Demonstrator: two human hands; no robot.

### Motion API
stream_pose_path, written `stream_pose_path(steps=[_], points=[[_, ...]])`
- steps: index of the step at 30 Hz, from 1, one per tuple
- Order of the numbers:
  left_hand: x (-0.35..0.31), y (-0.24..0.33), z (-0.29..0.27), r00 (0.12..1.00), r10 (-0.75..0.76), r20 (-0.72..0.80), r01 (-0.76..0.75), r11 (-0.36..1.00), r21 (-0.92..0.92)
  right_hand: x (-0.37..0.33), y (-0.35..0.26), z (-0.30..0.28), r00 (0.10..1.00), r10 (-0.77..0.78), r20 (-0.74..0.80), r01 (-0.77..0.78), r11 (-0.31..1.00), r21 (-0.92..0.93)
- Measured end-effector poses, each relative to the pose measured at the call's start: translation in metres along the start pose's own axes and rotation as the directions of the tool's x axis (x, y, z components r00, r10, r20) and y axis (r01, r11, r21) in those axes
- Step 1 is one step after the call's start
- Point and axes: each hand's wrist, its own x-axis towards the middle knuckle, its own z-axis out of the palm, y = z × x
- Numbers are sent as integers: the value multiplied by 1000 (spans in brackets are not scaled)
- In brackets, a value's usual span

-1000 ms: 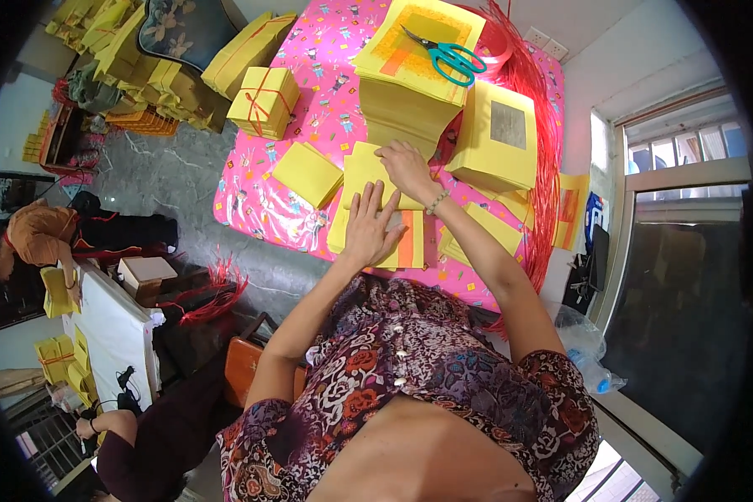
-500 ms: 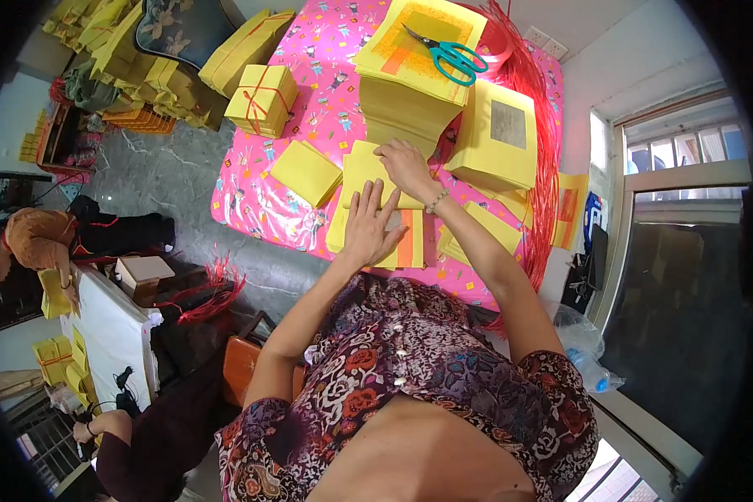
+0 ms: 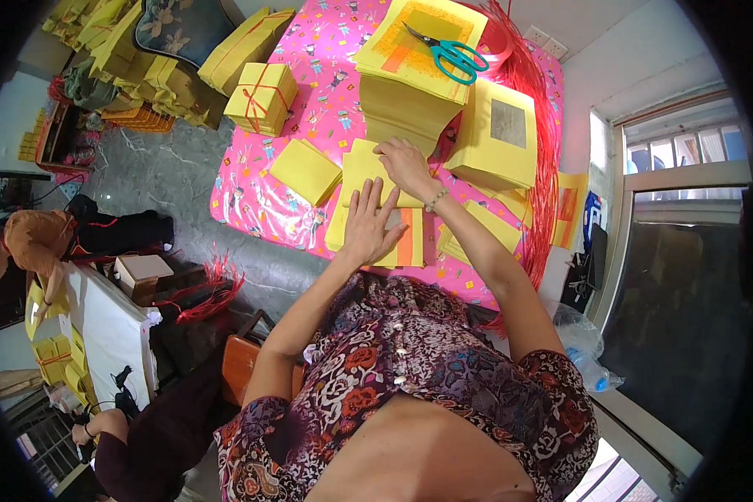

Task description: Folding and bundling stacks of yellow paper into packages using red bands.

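On the pink patterned tablecloth (image 3: 247,188) lies a yellow paper sheet (image 3: 358,167) over other sheets with an orange-red band. My left hand (image 3: 370,227) rests flat on this paper, its fingers stretched out and apart. At the sheet's far part, my right hand (image 3: 407,173) has its fingers bent together against the paper; the palm side and thumb are partly hidden. A small stack of yellow paper (image 3: 306,171) lies to the left of the hands. Just beyond them rises a tall stack of yellow paper (image 3: 406,113).
Teal-handled scissors (image 3: 452,58) lie on the tall stack. Another yellow stack (image 3: 498,134) stands right, beside hanging red strands (image 3: 544,167). A tied yellow bundle (image 3: 261,99) sits at the table's left. Two other people work at the left, near a white-covered table (image 3: 113,335).
My hands stay nearly in place on the paper. At the far left, the person in brown has shifted an arm and the yellow paper by it slightly toward the lower left.
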Motion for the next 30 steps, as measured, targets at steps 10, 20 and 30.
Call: stream_pose_path(steps=[10, 20, 30], points=[[0, 5, -4, 999, -13, -43, 12, 999, -36, -2, -3, -1, 1000, -6, -23, 6, 1000, -7], [-2, -7, -10, 1000, -21, 3, 21, 993, -120, 0, -4, 2, 1000, 14, -10, -14, 999, -49], [-10, -16, -8, 999, 21, 41, -23, 999, 43, -42, -34, -17, 951, 70, -302, -22, 987, 158]])
